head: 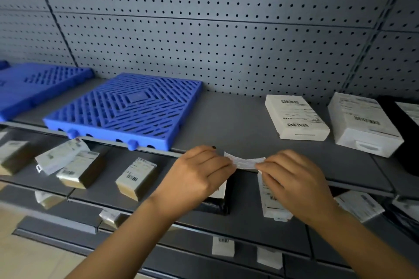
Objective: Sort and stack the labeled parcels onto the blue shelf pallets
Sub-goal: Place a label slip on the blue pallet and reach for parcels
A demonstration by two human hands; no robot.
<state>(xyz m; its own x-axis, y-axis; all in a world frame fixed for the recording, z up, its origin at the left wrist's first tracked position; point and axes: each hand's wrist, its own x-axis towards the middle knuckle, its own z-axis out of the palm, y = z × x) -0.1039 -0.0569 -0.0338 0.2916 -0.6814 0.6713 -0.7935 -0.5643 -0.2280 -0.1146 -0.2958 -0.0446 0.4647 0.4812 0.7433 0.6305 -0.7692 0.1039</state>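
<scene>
White paper, a narrow label strip [247, 162], is stretched between your hands: the fingers [223, 163] of your left hand [199, 174] pinch one end, and your right hand [294, 179] pinches the other. Pull too hard and it may tear, I think. Just below your fingers are a black parcel [224, 190] and a small white parcel [269, 201], partly hidden. The blue pallet [127, 108] lies bare, up and left of your fingers, its front overhanging the shelf [226, 115] edge. A flat white parcel [294, 118] and a taller white parcel [360, 124] crowd the upper right, so the open room is leftward.
</scene>
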